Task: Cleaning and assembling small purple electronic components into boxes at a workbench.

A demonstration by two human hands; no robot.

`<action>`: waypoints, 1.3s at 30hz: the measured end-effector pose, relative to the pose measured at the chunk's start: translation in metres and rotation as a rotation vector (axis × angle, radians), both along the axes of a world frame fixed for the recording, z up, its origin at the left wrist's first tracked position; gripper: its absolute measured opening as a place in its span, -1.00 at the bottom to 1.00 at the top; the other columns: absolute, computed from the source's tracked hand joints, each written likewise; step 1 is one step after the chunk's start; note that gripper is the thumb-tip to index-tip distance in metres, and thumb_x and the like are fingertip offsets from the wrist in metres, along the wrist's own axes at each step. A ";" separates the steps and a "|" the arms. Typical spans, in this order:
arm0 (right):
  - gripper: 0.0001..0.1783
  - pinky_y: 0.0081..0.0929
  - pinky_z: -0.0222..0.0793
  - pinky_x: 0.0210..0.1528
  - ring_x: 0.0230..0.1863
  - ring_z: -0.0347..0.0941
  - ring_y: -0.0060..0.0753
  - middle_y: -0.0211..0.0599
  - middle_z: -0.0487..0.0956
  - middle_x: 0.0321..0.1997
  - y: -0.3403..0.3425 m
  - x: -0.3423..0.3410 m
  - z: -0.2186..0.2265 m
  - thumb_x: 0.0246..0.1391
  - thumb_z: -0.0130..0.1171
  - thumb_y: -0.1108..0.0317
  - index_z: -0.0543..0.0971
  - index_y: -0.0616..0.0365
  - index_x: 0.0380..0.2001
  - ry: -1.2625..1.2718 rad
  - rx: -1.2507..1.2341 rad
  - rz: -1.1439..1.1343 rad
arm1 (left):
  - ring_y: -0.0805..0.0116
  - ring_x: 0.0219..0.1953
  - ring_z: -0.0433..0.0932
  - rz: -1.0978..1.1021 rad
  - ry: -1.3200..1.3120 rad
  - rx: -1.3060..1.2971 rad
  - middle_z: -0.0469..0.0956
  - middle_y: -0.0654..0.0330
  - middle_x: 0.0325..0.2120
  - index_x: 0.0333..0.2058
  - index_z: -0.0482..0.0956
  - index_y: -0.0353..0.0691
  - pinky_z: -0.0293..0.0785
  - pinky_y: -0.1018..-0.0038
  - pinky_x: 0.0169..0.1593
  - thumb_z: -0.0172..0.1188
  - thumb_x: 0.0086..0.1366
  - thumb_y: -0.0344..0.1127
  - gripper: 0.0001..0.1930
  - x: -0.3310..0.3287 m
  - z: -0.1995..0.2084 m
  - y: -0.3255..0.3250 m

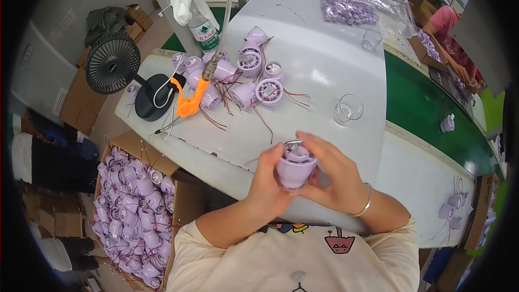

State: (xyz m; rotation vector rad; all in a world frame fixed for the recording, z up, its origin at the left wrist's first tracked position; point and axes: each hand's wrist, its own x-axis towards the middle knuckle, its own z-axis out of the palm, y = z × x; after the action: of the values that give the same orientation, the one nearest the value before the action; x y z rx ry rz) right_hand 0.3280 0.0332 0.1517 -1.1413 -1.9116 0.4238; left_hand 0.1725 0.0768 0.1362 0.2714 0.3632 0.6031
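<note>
Lilac housing [296, 173]: was held upright between the 2 hands, over the near edge of the white table [316, 48].
Left hand [267, 184]: was part-closed, curled against the housing's left side.
Right hand [334, 176]: was part-closed too, fingers bent around the right side.
Beyond: wired lilac parts [243, 95] lay clustered beside an orange tool [192, 103].
Carton [189, 205]: stood at left, heaped with similar parts.
</note>
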 end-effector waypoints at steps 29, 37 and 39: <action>-0.15 -0.16 0.40 0.00 0.09 0.33 0.06 0.09 0.39 0.05 0.046 0.317 -0.078 -0.24 0.44 0.19 0.28 0.12 0.15 -0.653 -0.216 -1.448 | 0.06 0.03 0.27 0.385 1.731 1.911 0.40 0.11 -0.14 -0.02 0.40 -0.24 0.03 -0.18 0.09 0.45 -0.17 -0.06 -0.27 0.006 -0.026 0.135; -0.43 -0.40 0.49 -0.14 -0.16 0.56 -0.26 -0.17 0.59 -0.14 0.018 0.126 0.015 -0.18 0.43 0.26 0.53 0.15 -0.04 -0.018 -0.265 -0.386 | 0.14 -0.05 0.41 0.768 0.753 1.751 0.42 0.06 -0.14 -0.05 0.38 -0.23 0.17 0.16 0.19 0.36 -0.24 -0.44 -0.35 -0.006 -0.011 0.092; 0.02 -0.37 0.41 -0.01 0.06 0.41 -0.29 -0.22 0.30 0.27 0.015 0.075 0.016 -0.23 0.49 0.17 0.16 0.00 0.30 0.017 -0.294 -0.072 | 0.14 -0.01 0.40 0.704 0.374 1.538 0.37 -0.02 -0.10 -0.02 0.29 -0.24 0.29 0.20 0.14 0.32 -0.21 -0.48 -0.33 -0.007 -0.014 0.064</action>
State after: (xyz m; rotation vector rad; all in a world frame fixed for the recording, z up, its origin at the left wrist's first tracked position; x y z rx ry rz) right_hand 0.4031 0.0480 0.1674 -1.3862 -1.8270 0.6896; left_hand 0.1653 0.1412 0.1222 1.7983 0.2785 1.4637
